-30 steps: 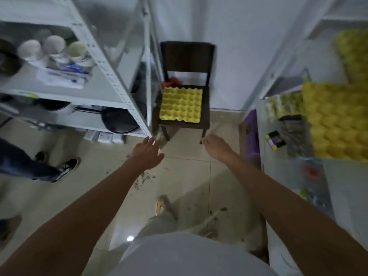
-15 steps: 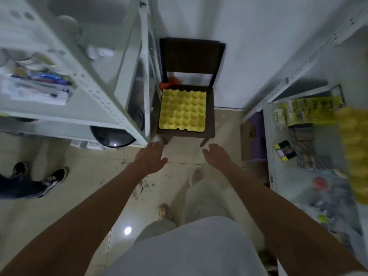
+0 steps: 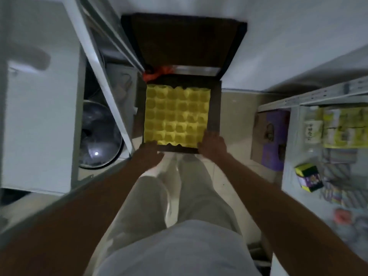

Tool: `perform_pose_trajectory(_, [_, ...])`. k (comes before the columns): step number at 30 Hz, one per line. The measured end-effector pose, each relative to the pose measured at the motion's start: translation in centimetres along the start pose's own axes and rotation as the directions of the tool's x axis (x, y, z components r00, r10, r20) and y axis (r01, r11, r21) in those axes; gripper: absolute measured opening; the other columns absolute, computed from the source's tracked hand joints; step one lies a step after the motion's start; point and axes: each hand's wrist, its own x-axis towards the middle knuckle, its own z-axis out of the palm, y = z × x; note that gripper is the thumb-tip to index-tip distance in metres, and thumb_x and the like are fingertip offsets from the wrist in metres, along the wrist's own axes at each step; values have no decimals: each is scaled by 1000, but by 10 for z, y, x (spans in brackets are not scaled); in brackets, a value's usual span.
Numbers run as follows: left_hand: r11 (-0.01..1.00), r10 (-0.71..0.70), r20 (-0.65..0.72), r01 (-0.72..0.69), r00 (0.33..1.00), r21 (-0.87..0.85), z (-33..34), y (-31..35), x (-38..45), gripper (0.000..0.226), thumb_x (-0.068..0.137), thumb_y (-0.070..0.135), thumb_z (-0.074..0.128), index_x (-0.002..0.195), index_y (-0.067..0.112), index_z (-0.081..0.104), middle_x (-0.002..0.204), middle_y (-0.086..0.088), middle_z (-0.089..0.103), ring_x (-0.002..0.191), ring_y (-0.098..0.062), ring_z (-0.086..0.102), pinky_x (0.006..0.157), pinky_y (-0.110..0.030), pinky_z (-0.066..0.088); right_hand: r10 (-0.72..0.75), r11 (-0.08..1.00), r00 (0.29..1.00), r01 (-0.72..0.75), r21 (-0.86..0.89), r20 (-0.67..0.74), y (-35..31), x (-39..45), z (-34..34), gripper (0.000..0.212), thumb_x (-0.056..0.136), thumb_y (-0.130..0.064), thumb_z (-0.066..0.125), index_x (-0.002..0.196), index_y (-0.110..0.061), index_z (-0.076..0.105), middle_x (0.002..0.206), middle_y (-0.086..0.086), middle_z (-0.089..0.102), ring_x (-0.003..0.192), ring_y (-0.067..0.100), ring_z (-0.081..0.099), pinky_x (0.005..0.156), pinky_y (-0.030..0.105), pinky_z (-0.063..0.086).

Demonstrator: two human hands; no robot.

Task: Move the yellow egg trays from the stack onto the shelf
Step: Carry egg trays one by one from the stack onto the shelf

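Note:
A stack of yellow egg trays [image 3: 176, 116] lies flat on the seat of a dark wooden chair [image 3: 216, 108] straight ahead, against the wall. My left hand [image 3: 150, 155] is at the seat's near left corner, just below the trays' edge, blurred, with nothing in it. My right hand [image 3: 212, 144] rests over the trays' near right corner; its fingertips are hidden, so a grip cannot be told. The white shelf [image 3: 298, 186] on my right holds small packets and boxes.
A white metal rack [image 3: 99, 62] stands close on the left, with a shiny pot lid [image 3: 99, 140] low inside it. An orange object [image 3: 154, 73] sits behind the trays. A purple box [image 3: 275, 136] stands on the floor at the right. My legs fill the narrow aisle.
I have stepped up to the chair and bent over it. Both hands moved forward from mid-air to the near corners of the tray stack.

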Motion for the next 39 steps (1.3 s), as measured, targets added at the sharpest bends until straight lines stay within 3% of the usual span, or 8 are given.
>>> perform_pose_trajectory(7, [867, -306, -184, 194, 934, -459, -55, 11, 127, 55, 104, 19, 54, 154, 0, 43, 149, -24, 51, 138, -40, 52, 113, -44, 44, 364, 744, 931, -291, 601, 0, 35, 121, 7, 44, 93, -22, 53, 134, -6, 53, 125, 17, 59, 113, 38, 61, 81, 36, 47])
perform_pose_trajectory(13, [736, -421, -1, 341, 907, -585, -55, 0, 181, 60, 102, 33, 51, 155, 6, 41, 152, -22, 50, 140, -41, 52, 114, -47, 47, 373, 632, 926, -306, 712, 67, 35, 159, 34, 31, 95, -17, 49, 119, -3, 64, 105, 9, 66, 88, 24, 58, 54, 27, 34])
perform_pose_trajectory(18, [684, -430, 62, 370, 901, -629, -52, -8, 171, 50, 104, 28, 53, 149, 5, 54, 150, -22, 57, 138, -41, 58, 112, -51, 52, 419, 636, 908, -304, 709, 13, 34, 138, 40, 32, 93, -7, 45, 120, -6, 62, 104, 10, 67, 86, 26, 57, 67, 27, 37])
perform_pose_trajectory(23, [886, -280, -98, 218, 955, -410, -59, 15, 130, 41, 99, 16, 55, 137, 1, 58, 115, -25, 66, 111, -43, 66, 84, -43, 50, 480, 549, 877, -310, 776, 11, 49, 79, 24, 29, 92, -3, 44, 113, -4, 64, 104, 17, 71, 96, 35, 66, 72, 32, 45])
perform_pose_trajectory(29, [982, -14, -142, -14, 990, -190, -87, 76, 67, 29, 96, 16, 58, 121, 5, 68, 121, -23, 68, 112, -44, 64, 100, -51, 54, 625, 336, 777, -351, 874, 72, 76, -40, 8, 27, 93, -9, 52, 116, -7, 65, 110, 18, 72, 103, 36, 67, 87, 42, 55])
perform_pose_trajectory(32, [975, 165, -172, -187, 971, -121, -95, 119, 30, 24, 94, 20, 61, 111, 9, 74, 107, -18, 73, 101, -40, 68, 85, -40, 53, 719, 194, 688, -334, 923, 98, 87, -122, 7, 25, 97, -13, 50, 116, -5, 65, 116, 19, 70, 107, 37, 65, 92, 46, 53])
perform_pose_trajectory(37, [867, 346, -85, -353, 934, -351, -88, 212, -72, 27, 95, 16, 69, 120, 6, 76, 117, -20, 76, 113, -41, 71, 102, -56, 56, 874, -49, 478, -90, 995, 86, 90, -285, 28, 21, 98, -23, 46, 86, -23, 64, 79, -3, 66, 77, 21, 63, 59, 31, 44])
perform_pose_trajectory(39, [816, 460, -67, -452, 885, -361, -77, 252, -128, 26, 93, 19, 72, 118, 11, 75, 112, -12, 76, 108, -34, 71, 96, -47, 59, 913, -155, 388, 36, 987, 129, 82, -351, 44, 20, 94, -24, 48, 79, -20, 61, 70, -3, 59, 68, 17, 55, 60, 31, 41])
